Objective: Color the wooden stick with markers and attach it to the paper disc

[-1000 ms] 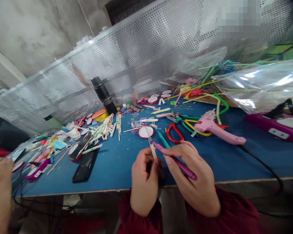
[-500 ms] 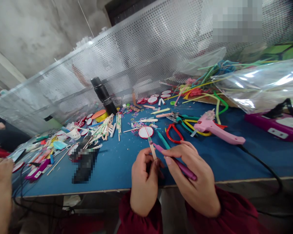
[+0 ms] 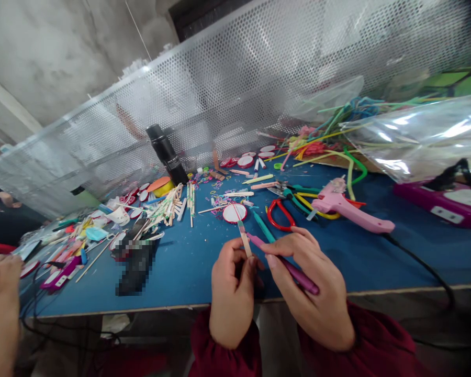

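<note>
Pinched between the fingers of my left hand is a small wooden craft stick, pointing up and away, its far end coloured green. My right hand is closed around a purple marker, held like a pen. The marker's pink tip end is at the side of the stick; whether it touches I cannot tell. Just beyond the hands lie a teal marker and a round white disc with a red rim. Red-handled pliers rest behind my right hand.
A pink glue gun with a black cord lies to the right, near a purple power strip. A black cylinder stands at the back by the perforated metal panel. Loose sticks are piled left. Another person's arm is at far left.
The purple marker and my right hand have shifted very slightly right and down along the stick. My left hand and the stick stay almost in place.
</note>
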`<state>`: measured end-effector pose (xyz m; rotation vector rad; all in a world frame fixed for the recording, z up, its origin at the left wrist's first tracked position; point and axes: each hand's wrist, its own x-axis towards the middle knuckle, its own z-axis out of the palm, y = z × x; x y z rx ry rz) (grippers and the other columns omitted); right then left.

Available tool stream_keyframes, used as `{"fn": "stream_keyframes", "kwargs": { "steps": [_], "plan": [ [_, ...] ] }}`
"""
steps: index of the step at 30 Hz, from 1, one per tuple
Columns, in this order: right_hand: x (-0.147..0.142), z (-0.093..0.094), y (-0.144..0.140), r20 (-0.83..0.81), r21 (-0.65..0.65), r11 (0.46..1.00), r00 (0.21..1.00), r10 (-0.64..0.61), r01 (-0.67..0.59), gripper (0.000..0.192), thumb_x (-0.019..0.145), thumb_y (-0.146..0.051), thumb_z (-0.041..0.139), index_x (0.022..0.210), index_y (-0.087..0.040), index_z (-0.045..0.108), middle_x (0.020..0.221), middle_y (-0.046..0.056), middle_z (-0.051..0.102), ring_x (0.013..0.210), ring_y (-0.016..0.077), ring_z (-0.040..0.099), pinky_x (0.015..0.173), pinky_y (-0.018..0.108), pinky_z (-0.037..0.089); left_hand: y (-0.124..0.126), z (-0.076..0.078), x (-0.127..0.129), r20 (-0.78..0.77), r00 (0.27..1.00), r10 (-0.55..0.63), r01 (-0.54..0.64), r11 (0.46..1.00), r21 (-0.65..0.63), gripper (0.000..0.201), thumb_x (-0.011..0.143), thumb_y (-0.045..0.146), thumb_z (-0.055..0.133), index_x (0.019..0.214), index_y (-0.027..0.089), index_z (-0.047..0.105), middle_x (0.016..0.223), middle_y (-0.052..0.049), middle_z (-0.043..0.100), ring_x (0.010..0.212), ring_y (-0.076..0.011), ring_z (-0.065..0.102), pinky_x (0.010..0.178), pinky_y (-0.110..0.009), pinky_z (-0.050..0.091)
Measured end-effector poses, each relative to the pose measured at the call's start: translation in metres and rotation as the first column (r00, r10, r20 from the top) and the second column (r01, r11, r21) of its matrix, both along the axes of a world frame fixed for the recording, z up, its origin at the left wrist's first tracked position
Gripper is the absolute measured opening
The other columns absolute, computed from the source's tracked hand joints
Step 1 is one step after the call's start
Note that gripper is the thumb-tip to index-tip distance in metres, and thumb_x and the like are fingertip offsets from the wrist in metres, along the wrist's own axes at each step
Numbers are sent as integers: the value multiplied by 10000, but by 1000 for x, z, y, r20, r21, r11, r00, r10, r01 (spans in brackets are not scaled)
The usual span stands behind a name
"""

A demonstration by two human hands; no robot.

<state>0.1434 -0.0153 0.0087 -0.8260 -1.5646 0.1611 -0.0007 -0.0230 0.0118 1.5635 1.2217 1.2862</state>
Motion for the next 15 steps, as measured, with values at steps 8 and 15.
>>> {"fn": "stream_keyframes", "kwargs": {
  "steps": [8,15],
  "plan": [
    [0,0,0,31,6,1000,999,25,-25,147,918,-115,593,969,-242,647,853,-8,687,817,177,657,1024,445,386,0,-1,1,26,1000,-2,2,1000,-2,262,1010,380,561,1193,198,610,911,-30,702,639,-109,595,654,-232,509],
    [0,0,0,19,9,1000,1000,-11,11,199,921,-110,591,1045,-248,665,867,-10,687,823,171,655,1032,448,381,1,-1,1,-10,1000,8,-8,1000,9,281,1010,387,559,1214,199,605,831,-10,675,637,-116,600,627,-230,491]
  ]
}}
